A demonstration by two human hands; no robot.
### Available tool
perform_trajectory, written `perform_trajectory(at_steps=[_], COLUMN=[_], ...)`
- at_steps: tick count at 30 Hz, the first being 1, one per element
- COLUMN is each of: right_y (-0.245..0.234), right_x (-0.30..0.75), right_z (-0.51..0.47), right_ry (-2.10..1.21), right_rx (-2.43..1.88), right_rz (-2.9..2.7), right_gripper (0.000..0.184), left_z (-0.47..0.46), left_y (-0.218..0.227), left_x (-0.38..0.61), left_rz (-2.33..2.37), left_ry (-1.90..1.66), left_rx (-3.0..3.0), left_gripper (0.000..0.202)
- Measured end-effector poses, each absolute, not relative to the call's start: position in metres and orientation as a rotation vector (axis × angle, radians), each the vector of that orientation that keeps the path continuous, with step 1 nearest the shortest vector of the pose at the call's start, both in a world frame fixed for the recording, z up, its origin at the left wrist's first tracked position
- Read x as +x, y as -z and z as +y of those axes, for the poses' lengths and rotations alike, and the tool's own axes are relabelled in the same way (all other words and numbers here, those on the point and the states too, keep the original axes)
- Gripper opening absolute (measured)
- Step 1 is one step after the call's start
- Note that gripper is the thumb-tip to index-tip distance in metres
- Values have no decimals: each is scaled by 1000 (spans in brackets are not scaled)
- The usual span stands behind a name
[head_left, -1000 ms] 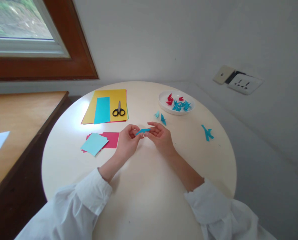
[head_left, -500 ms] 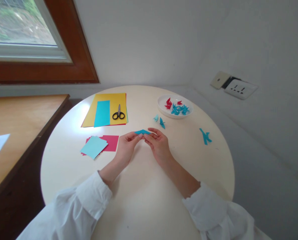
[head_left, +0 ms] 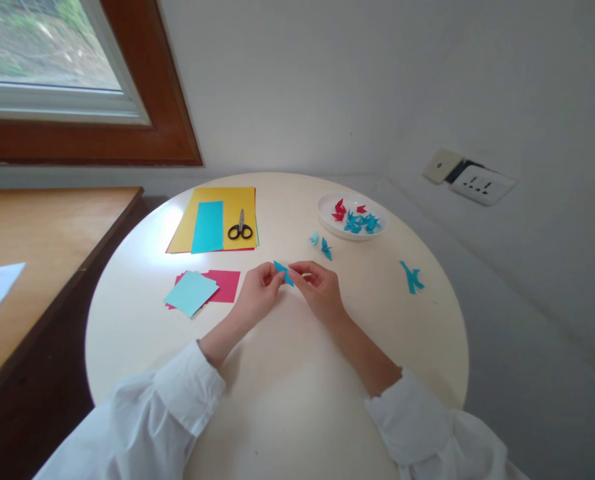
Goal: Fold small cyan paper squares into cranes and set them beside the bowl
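Between both hands, over the middle of the round table, is a small folded piece of blue paper (head_left: 284,272), its long shape slanting down to the right. My left hand (head_left: 260,288) pinches it from the left, thumb on top. From the right, my right hand (head_left: 317,288) grips its edge between thumb and fingers. Just beyond the hands lie a blue paper crane (head_left: 326,249) and a pale teal paper crane (head_left: 314,238). Left of my left hand are pale teal paper squares (head_left: 191,294) overlapping pink paper squares (head_left: 230,285).
At the back left, black-handled scissors (head_left: 240,230) and a blue paper strip (head_left: 208,227) lie on yellow sheets (head_left: 187,230). A white dish (head_left: 327,223) at the back right holds red and blue folded pieces. Blue paper scraps (head_left: 412,278) lie far right on the white table (head_left: 287,387).
The folded blue paper has turned from lying crosswise to slanting down to the right. My right hand's fingers have curled in closer around it. The whole view has shifted slightly.
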State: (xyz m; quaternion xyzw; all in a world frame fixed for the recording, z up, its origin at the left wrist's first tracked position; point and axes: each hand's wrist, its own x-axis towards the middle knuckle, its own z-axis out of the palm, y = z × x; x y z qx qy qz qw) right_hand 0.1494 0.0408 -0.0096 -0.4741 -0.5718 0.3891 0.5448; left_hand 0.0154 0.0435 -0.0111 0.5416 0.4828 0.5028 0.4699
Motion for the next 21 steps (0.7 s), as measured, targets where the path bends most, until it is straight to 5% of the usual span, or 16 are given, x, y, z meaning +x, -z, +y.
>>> perform_trajectory(at_steps=[21], right_y=[11], right_x=[140], right_z=[39], right_ry=[-1145], right_rx=[-1093], right_rz=[-1198], right_gripper=[20], left_z=[38], left_y=[-3], left_x=[21], left_rz=[1037], left_ry=[-1282], left_rx=[826], left_gripper=[24])
